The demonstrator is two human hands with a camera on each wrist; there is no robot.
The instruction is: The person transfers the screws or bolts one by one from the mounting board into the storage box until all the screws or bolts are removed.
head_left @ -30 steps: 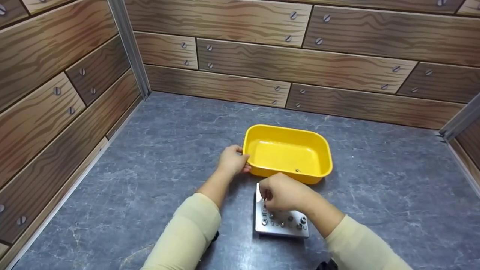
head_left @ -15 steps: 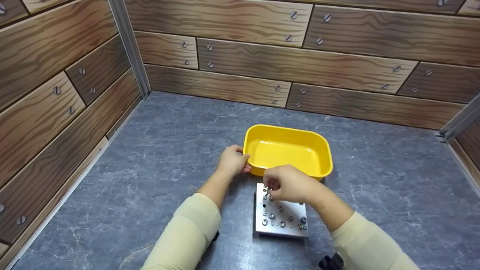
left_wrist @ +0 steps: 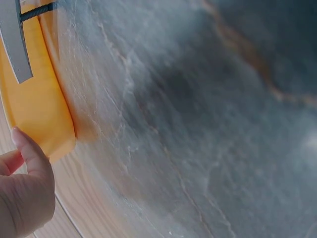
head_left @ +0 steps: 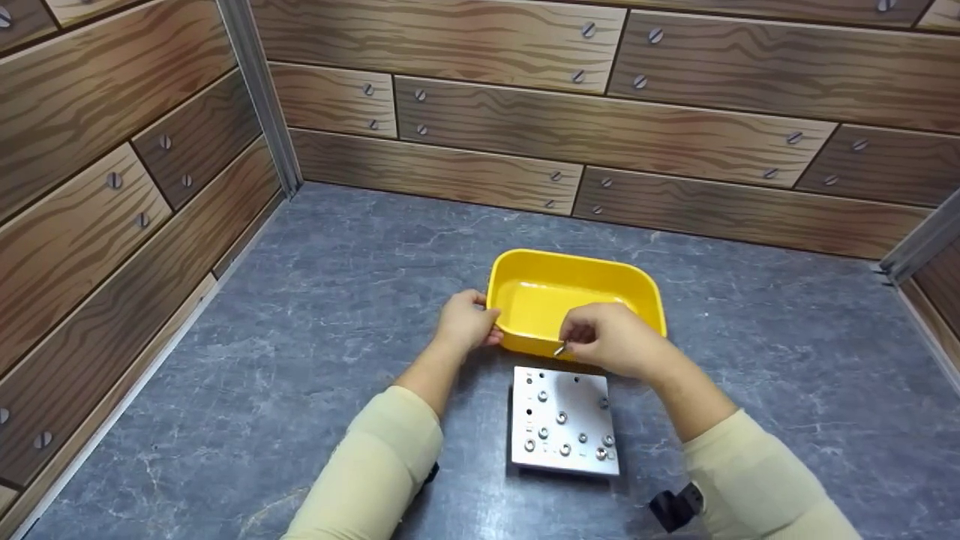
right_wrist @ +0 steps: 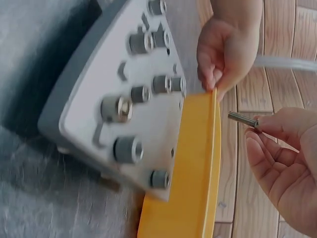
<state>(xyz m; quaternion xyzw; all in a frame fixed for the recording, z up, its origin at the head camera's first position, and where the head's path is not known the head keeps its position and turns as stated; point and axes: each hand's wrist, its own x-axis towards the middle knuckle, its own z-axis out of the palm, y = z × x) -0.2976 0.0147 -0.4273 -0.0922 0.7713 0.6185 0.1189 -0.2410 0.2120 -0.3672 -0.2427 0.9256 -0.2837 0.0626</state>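
Pinching a pin by the tub

Right hand grips it, tip poking past the fingers; plate sits on their near side. Left hand holds the tub. Transfer step, I reckon; next probably needs clearing the rim, then letting go.

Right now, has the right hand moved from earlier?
Yes: in the head view, the right hand moved forward and rightward, from over the metal block toward the unmoved yellow tub.

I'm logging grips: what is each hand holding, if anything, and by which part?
The right hand pinches a metal pin by one end; the left hand grips the tub by its rim.
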